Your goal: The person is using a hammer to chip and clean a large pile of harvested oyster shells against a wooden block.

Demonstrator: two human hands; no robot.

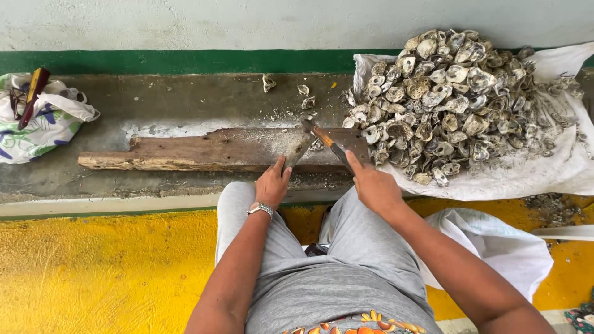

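My left hand grips a long grey oyster and holds it against a worn wooden plank. My right hand is closed on the handle of a small hammer-like tool, whose head rests at the oyster's far end. A large heap of oysters lies on a white sack just right of the plank. A metal watch sits on my left wrist.
The plank lies on a grey concrete ledge below a green-striped wall. A patterned cloth bag with a red-handled tool sits far left. Loose shell bits lie behind the plank. A white bag rests on the yellow floor.
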